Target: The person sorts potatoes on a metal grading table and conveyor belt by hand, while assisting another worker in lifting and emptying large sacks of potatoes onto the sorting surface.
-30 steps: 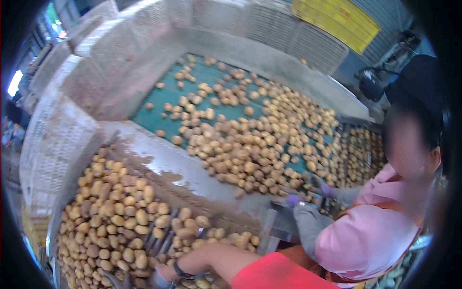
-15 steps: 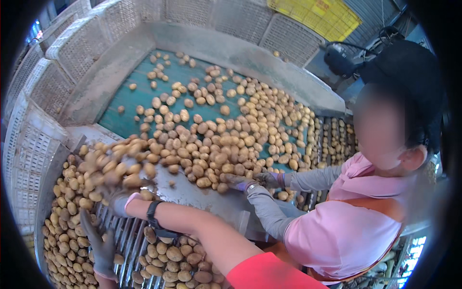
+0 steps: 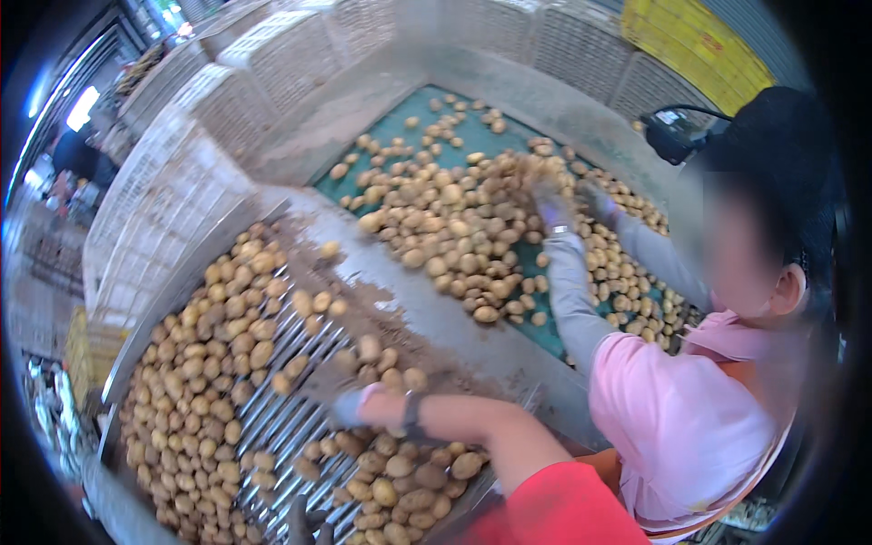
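Note:
Potatoes lie heaped over a slatted metal roller bed (image 3: 295,350), with a large pile (image 3: 195,363) along its left side and another group (image 3: 400,481) at its lower right. My right hand (image 3: 343,400), in a grey glove and with a dark watch at the wrist, is over the rollers beside several potatoes. Motion smears its fingers, so its grip is unclear. At the bottom edge, only the dark gloved fingers of my left hand (image 3: 309,524) show over the rollers. They are apart and hold nothing visible.
A soiled metal ledge (image 3: 400,295) divides the rollers from a green conveyor belt (image 3: 409,136) with more potatoes (image 3: 454,213). A co-worker in pink (image 3: 681,427) stands at the right, gloved hands (image 3: 549,204) among them. White crates (image 3: 295,59) and a yellow crate (image 3: 695,45) line the back.
The view has swung left and down. My right hand has drawn back from the ledge to above the rollers. My left hand is now lower, mostly out of frame. The co-worker's hands have reached farther across the belt.

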`<state>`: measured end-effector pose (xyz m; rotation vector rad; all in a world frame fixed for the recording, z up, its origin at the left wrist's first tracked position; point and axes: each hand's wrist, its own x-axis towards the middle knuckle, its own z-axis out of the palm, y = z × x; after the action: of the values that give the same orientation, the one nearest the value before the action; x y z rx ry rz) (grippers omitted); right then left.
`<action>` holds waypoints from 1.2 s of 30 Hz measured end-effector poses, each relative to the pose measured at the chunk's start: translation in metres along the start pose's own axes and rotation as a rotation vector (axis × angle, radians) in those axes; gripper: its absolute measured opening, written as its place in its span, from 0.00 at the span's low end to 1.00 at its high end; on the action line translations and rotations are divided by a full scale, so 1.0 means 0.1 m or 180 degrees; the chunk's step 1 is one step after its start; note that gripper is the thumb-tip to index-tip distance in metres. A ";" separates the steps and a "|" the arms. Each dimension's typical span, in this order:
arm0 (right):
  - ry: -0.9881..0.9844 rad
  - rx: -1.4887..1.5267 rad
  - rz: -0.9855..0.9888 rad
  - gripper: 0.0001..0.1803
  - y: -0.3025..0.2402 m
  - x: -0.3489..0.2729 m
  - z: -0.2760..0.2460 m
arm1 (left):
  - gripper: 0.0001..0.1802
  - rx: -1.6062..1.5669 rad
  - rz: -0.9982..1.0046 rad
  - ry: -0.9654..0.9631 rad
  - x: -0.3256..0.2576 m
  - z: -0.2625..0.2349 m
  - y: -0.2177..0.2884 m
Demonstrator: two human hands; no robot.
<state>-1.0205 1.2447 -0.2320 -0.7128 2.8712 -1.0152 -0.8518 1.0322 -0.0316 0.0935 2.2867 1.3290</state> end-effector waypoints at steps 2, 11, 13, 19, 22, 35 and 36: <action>-0.0286 -0.0135 0.0417 0.28 0.08 -0.17 -0.31 | 0.31 0.0203 -0.0008 0.0425 -0.32 -0.10 -0.37; 0.0997 -0.1916 0.1153 0.32 0.64 -0.85 -0.45 | 0.29 0.0617 0.0511 0.1094 -0.89 0.06 -0.67; 0.1148 -0.1372 0.0638 0.30 0.15 -0.66 -0.70 | 0.28 0.0977 0.0712 0.1189 -0.99 0.10 -0.56; -0.0658 0.1203 0.0273 0.22 -1.07 -0.55 -0.77 | 0.30 0.0264 0.0739 0.0529 -1.27 0.25 -0.68; -0.2349 0.1022 -0.0296 0.29 -1.50 -0.55 -0.64 | 0.27 -0.0312 0.0253 0.0678 -1.52 0.21 -0.49; -0.1091 0.3866 0.1067 0.17 -1.46 -0.41 0.04 | 0.26 -0.1592 -0.0049 0.0622 -1.35 0.18 -0.46; -0.1147 0.4061 0.1165 0.13 -1.62 -0.41 -0.18 | 0.24 -0.2259 -0.0399 0.0418 -1.24 0.21 -0.45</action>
<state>-0.9194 1.1621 -0.1264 -0.1842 1.4410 -1.9513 -0.7260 0.9887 -0.0308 -0.3756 1.7484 2.0291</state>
